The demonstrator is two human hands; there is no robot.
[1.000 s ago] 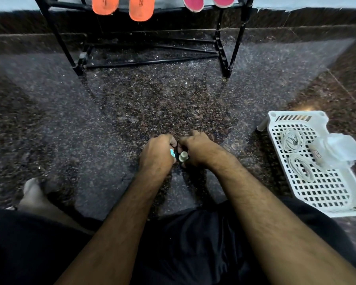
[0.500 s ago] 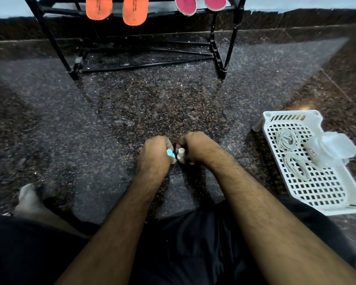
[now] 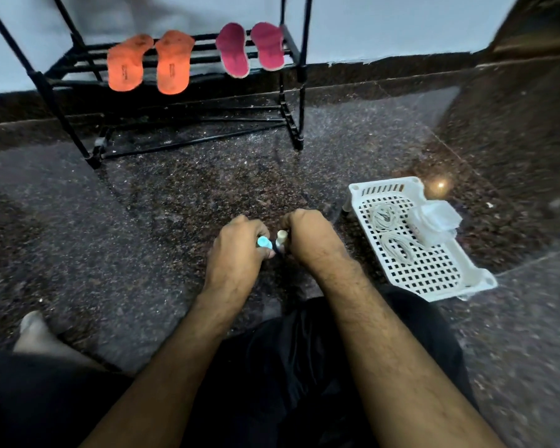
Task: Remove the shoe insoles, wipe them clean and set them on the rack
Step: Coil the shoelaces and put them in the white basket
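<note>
Your left hand (image 3: 236, 250) grips a blue cap (image 3: 265, 252), your right hand (image 3: 307, 239) a cream nozzle (image 3: 281, 237), almost touching; both insole pairs (image 3: 147, 63) lie well ahead on the rack (image 3: 291, 43).

The curled fingers of the left hand (image 3: 236, 245) and right hand (image 3: 307, 239) hide all but the tips of a small blue object (image 3: 264, 252) and a small cream object (image 3: 281, 238), too little to identify either. The black rack (image 3: 291, 59) at the far left is cut off by the top and left edges. The far right is blurred, as is a clear packet (image 3: 435, 223) in the white basket (image 3: 485, 279).
</note>
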